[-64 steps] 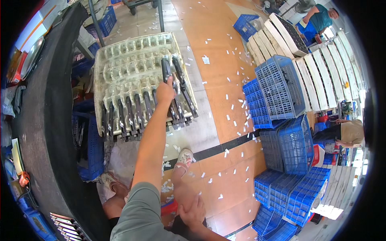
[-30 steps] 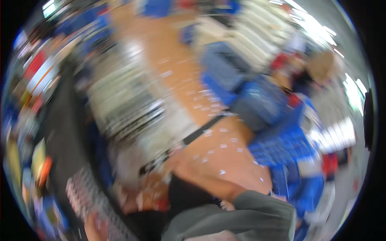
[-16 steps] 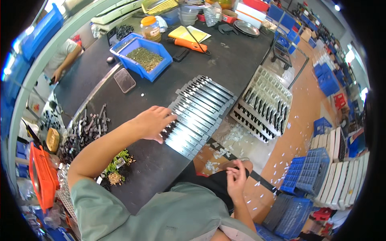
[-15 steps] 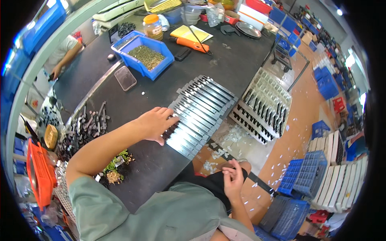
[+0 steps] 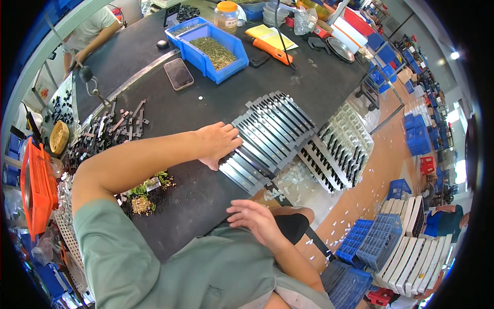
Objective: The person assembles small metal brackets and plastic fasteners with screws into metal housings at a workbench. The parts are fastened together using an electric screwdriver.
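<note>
My left hand (image 5: 218, 144) rests at the left ends of a row of silver metal strips (image 5: 275, 134) on the dark table. Its bent fingers touch the strips, and the thumb stands apart from them. The strips lie side by side with small holes and pegs; the nearest few sit a little apart from the rest. Close to my body, above the table's front edge, my right hand (image 5: 254, 219) is empty with its fingers stretched out.
A blue bin (image 5: 213, 54) of small brassy parts stands beyond the strips, near a phone (image 5: 178, 74) and an orange tool (image 5: 272, 50). Dark brackets (image 5: 116, 123) are heaped at left. White trays of black parts (image 5: 337, 149) stand right of the table. Another person's arm (image 5: 98, 44) shows far left.
My right hand has risen from beside my leg toward the table edge. My left hand stays at the strips' left ends. The nearest strips now sit apart from the others. The view has shifted.
</note>
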Tool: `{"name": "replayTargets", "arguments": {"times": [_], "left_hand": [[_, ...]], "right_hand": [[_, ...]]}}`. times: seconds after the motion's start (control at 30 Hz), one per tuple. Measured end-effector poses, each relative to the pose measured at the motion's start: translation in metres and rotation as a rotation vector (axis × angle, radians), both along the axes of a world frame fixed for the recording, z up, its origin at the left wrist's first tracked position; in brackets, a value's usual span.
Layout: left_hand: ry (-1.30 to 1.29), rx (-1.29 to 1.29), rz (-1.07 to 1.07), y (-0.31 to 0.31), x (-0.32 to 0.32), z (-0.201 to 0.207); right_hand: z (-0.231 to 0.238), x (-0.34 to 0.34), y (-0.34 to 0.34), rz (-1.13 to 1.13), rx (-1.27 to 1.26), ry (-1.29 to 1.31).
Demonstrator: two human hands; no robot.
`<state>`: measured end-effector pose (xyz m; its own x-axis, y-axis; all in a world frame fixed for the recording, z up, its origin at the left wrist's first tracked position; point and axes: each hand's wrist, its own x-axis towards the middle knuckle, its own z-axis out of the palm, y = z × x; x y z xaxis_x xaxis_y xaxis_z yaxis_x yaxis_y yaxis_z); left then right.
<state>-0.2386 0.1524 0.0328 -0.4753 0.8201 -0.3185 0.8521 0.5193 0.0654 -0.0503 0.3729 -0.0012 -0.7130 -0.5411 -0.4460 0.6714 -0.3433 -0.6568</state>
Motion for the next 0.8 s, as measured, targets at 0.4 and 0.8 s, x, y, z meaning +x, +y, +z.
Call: {"name": "replayTargets", "arguments": {"times": [0.4,0.8], "left_hand": [[-0.475,0.062,0.339,0.008,0.046,0.022],[-0.812,0.537,0.87,0.038,0.158,0.016]], "right_hand": [[-0.034,-0.006,-0.019,-0.294,-0.426,-0.307],[-0.027,0.008,-0.022,-0.416,-0.243,-0.23]]}}
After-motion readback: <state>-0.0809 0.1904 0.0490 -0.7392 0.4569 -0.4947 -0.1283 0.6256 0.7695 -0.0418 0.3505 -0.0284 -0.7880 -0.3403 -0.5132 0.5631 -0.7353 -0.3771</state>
